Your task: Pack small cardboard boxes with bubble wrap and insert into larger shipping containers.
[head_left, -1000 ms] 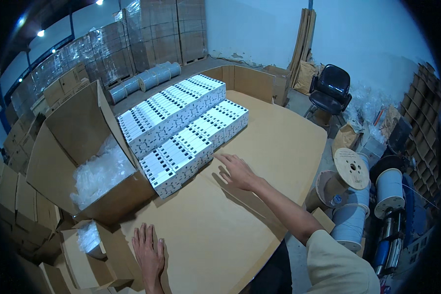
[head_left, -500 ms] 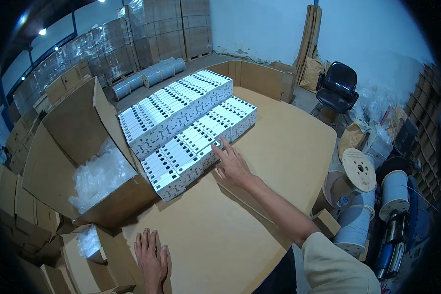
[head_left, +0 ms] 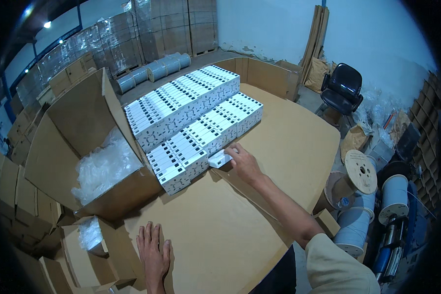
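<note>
A small, white, oblong carton with a smooth face (head_left: 219,160) juts out in front of the lower row of matching boxes, just above or on the desk; which, I cannot tell. The right hand (head_left: 244,164) has a narrow grip, thumb and fingers closed around its outer end. It looks light and fairly stiff, perhaps slippery and easily dented at the corners; pinching opposite sides near the end should suit it.

Behind it stand tightly packed, crisp-edged white boxes with dark square marks and patterned fronts (head_left: 191,105), in two stepped tiers. The left hand (head_left: 153,250) lies flat, grip spread and holding nothing, on the matt brown, cardboard-like desk (head_left: 294,127). Beside the tiers, an open brown cardboard carton (head_left: 73,122) holds crinkled, clear plastic film (head_left: 108,166).
</note>
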Available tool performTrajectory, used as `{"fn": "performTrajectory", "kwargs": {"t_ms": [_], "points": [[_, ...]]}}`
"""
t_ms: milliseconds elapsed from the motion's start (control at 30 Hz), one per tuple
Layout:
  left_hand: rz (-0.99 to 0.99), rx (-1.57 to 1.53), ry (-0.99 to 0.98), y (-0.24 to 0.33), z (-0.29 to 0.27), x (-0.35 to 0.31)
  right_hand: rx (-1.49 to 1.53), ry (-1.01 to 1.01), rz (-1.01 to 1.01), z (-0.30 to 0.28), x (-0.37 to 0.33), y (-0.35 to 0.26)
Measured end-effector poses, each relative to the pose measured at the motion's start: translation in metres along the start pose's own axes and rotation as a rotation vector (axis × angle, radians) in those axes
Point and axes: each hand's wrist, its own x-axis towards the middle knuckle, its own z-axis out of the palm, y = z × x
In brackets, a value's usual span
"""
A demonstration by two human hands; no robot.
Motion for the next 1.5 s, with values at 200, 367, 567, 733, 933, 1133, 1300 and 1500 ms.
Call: {"fn": "performTrajectory", "kwargs": {"t_ms": [200, 367, 567, 733, 933, 1133, 1300, 1500], "points": [[0.034, -0.100, 0.061, 0.004, -0.012, -0.004, 0.145, 0.010, 0.111, -0.023, -0.031, -0.052], [-0.070, -0.388, 0.116, 0.016, -0.028, -0.006, 0.263, 0.004, 0.156, -0.023, -0.047, -0.110], [-0.097, -0.558, 0.168, 0.006, -0.033, -0.008, 0.387, -0.083, 0.104, -0.007, -0.056, -0.182], [-0.316, -0.844, 0.096, -0.009, -0.036, -0.006, 0.512, -0.175, 0.058, 0.014, -0.064, -0.233], [-0.545, -1.244, 0.083, -0.035, -0.028, -0.007, 0.652, -0.277, -0.094, 0.031, -0.068, -0.268], [-0.426, -1.143, 0.199, -0.049, -0.009, -0.002, 0.917, -0.315, 0.072, 0.067, -0.079, -0.246], [-0.301, -1.092, 0.233, -0.048, -0.011, -0.002, 1.053, -0.442, 0.318, 0.076, -0.074, -0.234], [-0.299, -0.893, 0.191, -0.050, -0.018, -0.005, 0.996, -0.364, 0.168, 0.074, -0.073, -0.236]]}}
